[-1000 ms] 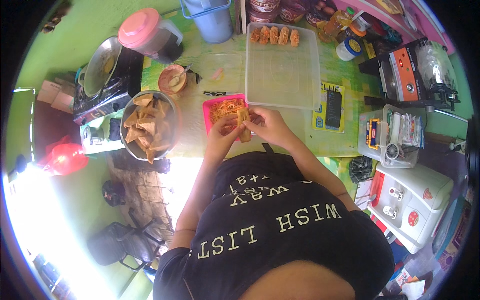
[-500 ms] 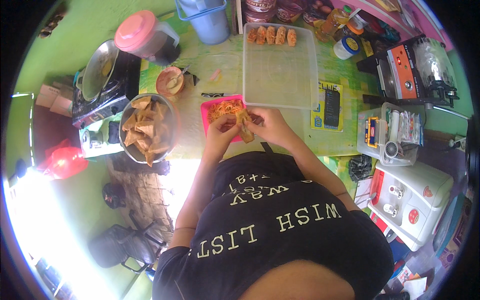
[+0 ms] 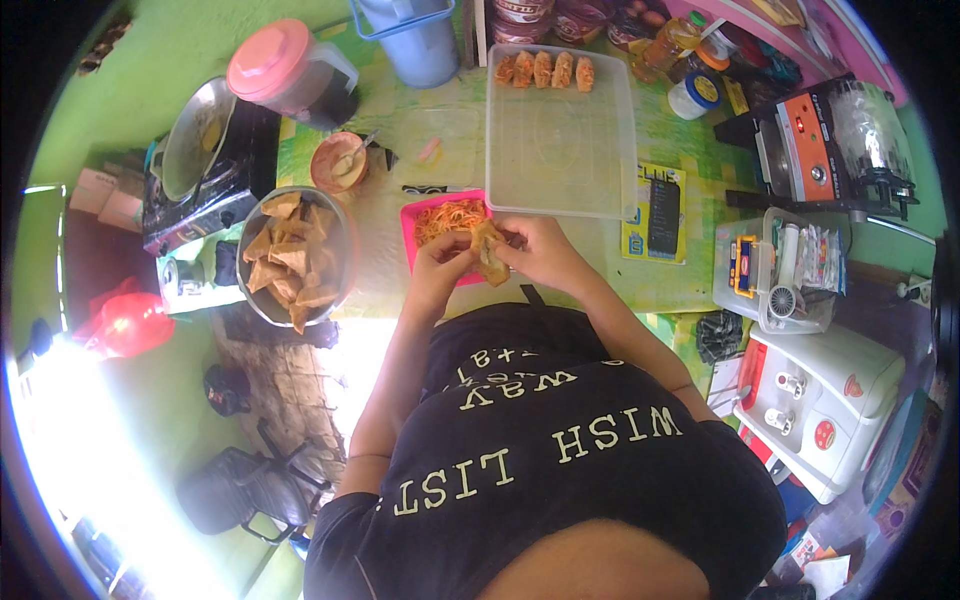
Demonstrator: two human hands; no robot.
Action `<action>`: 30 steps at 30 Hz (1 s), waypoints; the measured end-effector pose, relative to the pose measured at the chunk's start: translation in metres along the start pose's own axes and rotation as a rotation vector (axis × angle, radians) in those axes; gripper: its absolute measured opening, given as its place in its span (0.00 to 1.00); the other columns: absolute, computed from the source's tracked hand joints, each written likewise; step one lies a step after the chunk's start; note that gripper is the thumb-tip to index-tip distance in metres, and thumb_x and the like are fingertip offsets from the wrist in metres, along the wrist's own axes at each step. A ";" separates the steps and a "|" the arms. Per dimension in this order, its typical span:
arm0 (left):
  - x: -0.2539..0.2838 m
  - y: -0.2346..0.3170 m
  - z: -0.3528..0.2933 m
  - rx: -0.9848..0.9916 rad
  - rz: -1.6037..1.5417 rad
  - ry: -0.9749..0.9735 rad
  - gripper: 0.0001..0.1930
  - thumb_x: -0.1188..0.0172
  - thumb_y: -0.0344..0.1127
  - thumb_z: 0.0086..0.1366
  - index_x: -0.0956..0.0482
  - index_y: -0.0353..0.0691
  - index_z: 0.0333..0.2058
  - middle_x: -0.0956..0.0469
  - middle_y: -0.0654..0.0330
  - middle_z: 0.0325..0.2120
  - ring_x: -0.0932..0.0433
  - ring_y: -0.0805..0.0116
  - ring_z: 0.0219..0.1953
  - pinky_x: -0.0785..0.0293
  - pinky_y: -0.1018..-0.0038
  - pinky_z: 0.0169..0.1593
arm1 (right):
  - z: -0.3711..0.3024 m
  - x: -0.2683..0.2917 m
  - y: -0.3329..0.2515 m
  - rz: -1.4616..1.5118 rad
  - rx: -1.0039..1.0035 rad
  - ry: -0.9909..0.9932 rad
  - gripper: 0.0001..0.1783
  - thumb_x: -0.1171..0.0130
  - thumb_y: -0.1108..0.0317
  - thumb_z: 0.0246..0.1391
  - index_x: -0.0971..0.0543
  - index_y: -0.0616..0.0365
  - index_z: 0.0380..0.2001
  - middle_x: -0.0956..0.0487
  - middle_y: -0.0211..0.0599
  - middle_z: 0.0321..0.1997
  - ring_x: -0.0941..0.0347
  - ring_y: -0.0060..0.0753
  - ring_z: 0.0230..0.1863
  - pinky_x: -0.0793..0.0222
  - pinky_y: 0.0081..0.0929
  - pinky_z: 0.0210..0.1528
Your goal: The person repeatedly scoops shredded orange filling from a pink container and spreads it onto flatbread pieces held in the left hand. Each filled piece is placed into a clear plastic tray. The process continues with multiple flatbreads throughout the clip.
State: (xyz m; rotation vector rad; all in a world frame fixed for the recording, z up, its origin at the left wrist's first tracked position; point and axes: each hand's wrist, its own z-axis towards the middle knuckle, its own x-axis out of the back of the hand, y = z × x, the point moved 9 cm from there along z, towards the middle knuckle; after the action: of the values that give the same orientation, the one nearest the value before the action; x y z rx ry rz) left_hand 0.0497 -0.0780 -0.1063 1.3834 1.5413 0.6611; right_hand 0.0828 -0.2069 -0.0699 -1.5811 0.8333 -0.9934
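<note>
Between both hands, at the near edge of the table, is a brown fried tofu piece (image 3: 491, 262). My left hand (image 3: 437, 272) pinches its left side, and my right hand (image 3: 547, 252) grips it from the right, fingers closed. Just behind my left hand sits a pink square container (image 3: 408, 238) of orange shredded filling (image 3: 450, 216). To the left, a round metal bowl (image 3: 349, 258) is heaped with fried tofu triangles (image 3: 290, 252). Farther back, a clear plastic tray (image 3: 560, 150) holds several filled tofu pieces (image 3: 543, 70) in a row along its far end.
A small brown bowl (image 3: 330, 172) with a spoon stands behind the tofu bowl. Beyond are a pink-lidded pitcher (image 3: 272, 65) and a blue bucket (image 3: 420, 50). A pan (image 3: 190, 150) rests on the stove at left. Right of the tray lies a dark phone-shaped object (image 3: 664, 215) on yellow packaging.
My fingers have shifted slightly on the tofu piece, which has turned a little. Everything else stays in place.
</note>
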 end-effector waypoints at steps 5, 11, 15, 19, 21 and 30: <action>0.012 -0.010 -0.001 0.001 -0.029 0.009 0.11 0.45 0.29 0.55 0.26 0.31 0.37 0.25 0.62 0.29 0.28 0.76 0.31 0.32 0.80 0.38 | 0.006 -0.011 0.007 -0.050 -0.035 -0.086 0.13 0.43 0.67 0.45 0.25 0.69 0.29 0.24 0.46 0.23 0.26 0.30 0.24 0.32 0.26 0.27; 0.041 -0.010 -0.011 -0.034 0.055 0.120 0.13 0.43 0.30 0.55 0.26 0.31 0.38 0.24 0.58 0.30 0.26 0.73 0.33 0.31 0.78 0.39 | 0.009 -0.014 0.022 -0.033 -0.015 -0.009 0.15 0.42 0.64 0.46 0.25 0.67 0.31 0.24 0.47 0.24 0.25 0.33 0.27 0.32 0.26 0.30; 0.084 -0.021 -0.021 -0.015 0.141 0.236 0.13 0.42 0.31 0.55 0.25 0.30 0.38 0.24 0.56 0.32 0.26 0.71 0.33 0.30 0.77 0.39 | 0.001 0.007 0.079 -0.287 -0.139 0.111 0.18 0.42 0.59 0.47 0.25 0.66 0.32 0.23 0.47 0.28 0.25 0.40 0.30 0.31 0.30 0.33; 0.111 -0.020 -0.033 0.005 0.166 0.306 0.14 0.42 0.31 0.55 0.25 0.29 0.38 0.24 0.54 0.32 0.25 0.70 0.33 0.29 0.77 0.38 | -0.011 -0.007 0.136 -0.509 -0.204 -0.005 0.16 0.42 0.58 0.46 0.24 0.63 0.28 0.22 0.47 0.28 0.25 0.43 0.30 0.31 0.32 0.33; 0.115 -0.001 -0.044 -0.019 0.247 0.371 0.14 0.42 0.31 0.55 0.26 0.28 0.38 0.24 0.53 0.32 0.25 0.69 0.33 0.28 0.77 0.38 | -0.016 -0.018 0.149 -0.347 -0.254 -0.019 0.15 0.41 0.59 0.45 0.24 0.62 0.27 0.22 0.46 0.27 0.25 0.42 0.29 0.31 0.32 0.33; 0.145 -0.013 -0.055 -0.013 0.193 0.425 0.13 0.42 0.30 0.55 0.26 0.27 0.38 0.24 0.53 0.32 0.24 0.69 0.34 0.27 0.76 0.39 | -0.009 -0.030 0.121 -0.220 -0.161 0.146 0.10 0.39 0.68 0.43 0.23 0.63 0.28 0.22 0.41 0.25 0.24 0.30 0.27 0.30 0.24 0.32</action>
State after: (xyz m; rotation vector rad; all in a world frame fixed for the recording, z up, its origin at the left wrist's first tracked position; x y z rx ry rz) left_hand 0.0047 0.0686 -0.1346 1.4576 1.7344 1.1396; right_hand 0.0588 -0.2098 -0.1925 -1.7823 0.8699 -1.2359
